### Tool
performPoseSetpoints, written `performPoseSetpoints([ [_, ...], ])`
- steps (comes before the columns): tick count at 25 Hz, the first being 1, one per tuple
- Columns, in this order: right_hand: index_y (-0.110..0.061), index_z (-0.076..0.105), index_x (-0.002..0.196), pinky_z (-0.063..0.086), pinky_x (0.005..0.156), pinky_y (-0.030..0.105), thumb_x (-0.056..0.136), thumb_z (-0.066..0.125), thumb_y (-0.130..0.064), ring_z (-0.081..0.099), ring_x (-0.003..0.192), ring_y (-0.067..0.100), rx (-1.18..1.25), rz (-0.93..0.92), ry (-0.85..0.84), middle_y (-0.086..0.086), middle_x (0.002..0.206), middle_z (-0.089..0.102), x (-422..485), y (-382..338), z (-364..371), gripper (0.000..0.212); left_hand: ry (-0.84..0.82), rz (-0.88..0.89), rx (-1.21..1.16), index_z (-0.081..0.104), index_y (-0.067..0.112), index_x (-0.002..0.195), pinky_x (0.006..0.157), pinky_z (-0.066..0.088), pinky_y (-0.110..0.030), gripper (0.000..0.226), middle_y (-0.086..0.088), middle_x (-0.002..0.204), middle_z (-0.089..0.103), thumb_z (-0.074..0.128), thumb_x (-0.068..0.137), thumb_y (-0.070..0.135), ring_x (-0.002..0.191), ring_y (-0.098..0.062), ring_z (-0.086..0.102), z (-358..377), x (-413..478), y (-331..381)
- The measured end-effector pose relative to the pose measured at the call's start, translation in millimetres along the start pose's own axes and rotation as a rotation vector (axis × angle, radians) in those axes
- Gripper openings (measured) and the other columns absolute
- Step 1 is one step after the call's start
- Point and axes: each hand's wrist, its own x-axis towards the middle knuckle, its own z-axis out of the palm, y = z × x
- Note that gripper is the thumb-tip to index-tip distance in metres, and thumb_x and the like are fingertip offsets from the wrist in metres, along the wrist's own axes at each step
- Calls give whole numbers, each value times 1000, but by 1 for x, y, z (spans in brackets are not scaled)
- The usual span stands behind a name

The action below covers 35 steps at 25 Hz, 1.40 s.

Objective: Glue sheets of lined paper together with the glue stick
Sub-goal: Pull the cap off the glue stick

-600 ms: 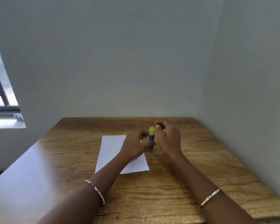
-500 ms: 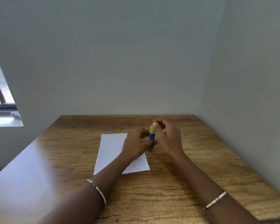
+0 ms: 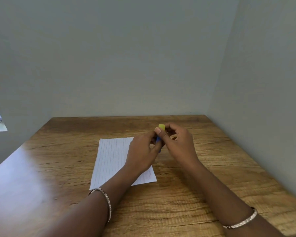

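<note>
One glue stick (image 3: 158, 139), blue barrel with yellow cap (image 3: 161, 126), held upright above the middle of the table (image 3: 229, 168), toward its far edge: left hand (image 3: 142, 151) curled round the barrel, right hand (image 3: 178, 142) pinching the cap between thumb and fingertips. Light, rigid, smooth plastic; best gripped low on the barrel while the cap is pulled, as it may slip. Lined paper (image 3: 111, 159), thin and limp, flat on the table under the left wrist; possibly several sheets, count not discernible.
</note>
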Motion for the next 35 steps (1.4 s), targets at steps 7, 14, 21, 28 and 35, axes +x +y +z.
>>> performPoseSetpoints([
  [7,-8,77,100,52,63,18,98,66,-23,68,78,10,398,140,-176,9,90,75,-3,-5,-13,18,-235,-35,-184,68,17,112,85,57,-36,22,2,96,74,58,98,30,87,-13,71,-12,2,0],
  [14,-13,75,91,41,67,33,89,63,-33,57,80,14,835,317,-219,-4,97,73,13,-6,-26,23,-421,-71,-445,65,12,120,91,57,-43,28,-11,112,67,55,100,29,93,-22,73,-13,0,7],
  [21,-5,66,95,60,80,32,85,79,-2,74,77,19,654,312,162,3,77,76,18,5,-44,16,-202,-46,-255,69,18,117,89,56,-33,29,6,99,73,67,92,33,93,-10,70,0,-7,6],
  [28,-23,75,117,54,91,29,95,70,-12,69,106,16,115,261,6,-6,111,69,15,29,-38,25,-157,-37,-216,70,17,114,83,54,-19,28,8,96,73,68,91,33,91,-6,68,1,-7,5],
  [35,-20,79,96,56,78,23,74,89,-16,72,90,10,-229,174,-167,-8,95,77,11,37,-25,24,-115,-50,-180,67,17,119,81,56,-19,37,7,98,73,68,89,39,90,-4,70,1,-5,3],
])
